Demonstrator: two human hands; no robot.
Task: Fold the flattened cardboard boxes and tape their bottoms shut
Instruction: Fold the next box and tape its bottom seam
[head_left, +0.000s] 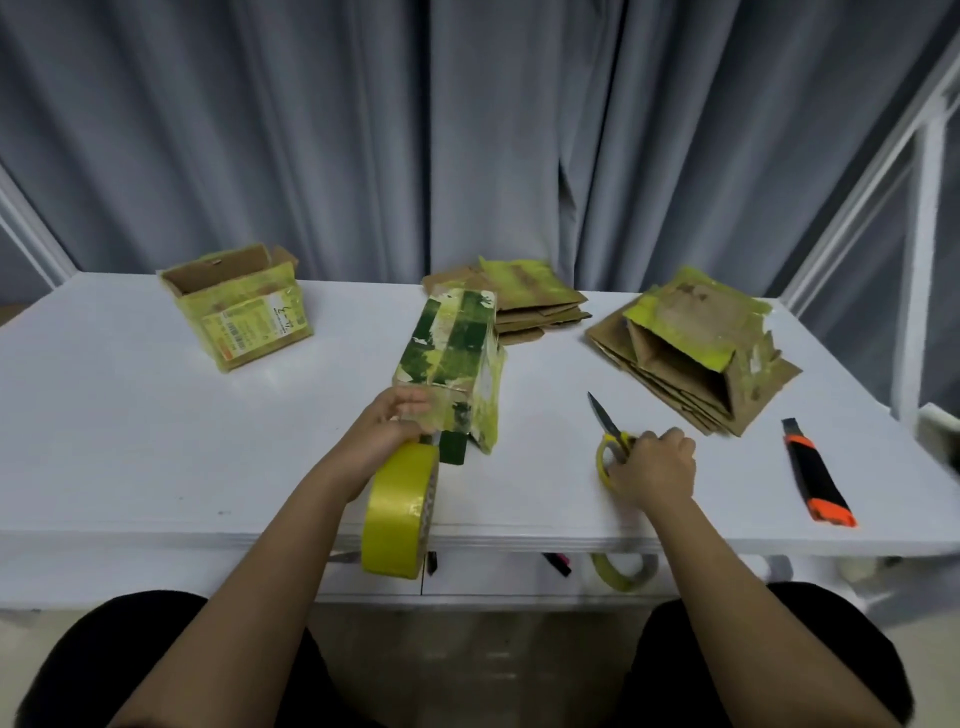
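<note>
A folded cardboard box (451, 353) covered in green and yellow tape stands on the white table (156, 441), bottom up. My left hand (389, 431) grips its near end. A big roll of yellow tape (400, 514) hangs from that end over the table's front edge. My right hand (652, 462) closes on the yellow handles of a pair of scissors (608, 431) that lie on the table, blades pointing away. Two stacks of flattened boxes lie at the back: one in the middle (524, 306), one at the right (691, 353).
A finished open box (241, 306) stands at the back left. An orange and black utility knife (815, 478) lies at the right near the front edge. A second tape roll (623, 569) sits on a shelf under the table. Grey curtains hang behind.
</note>
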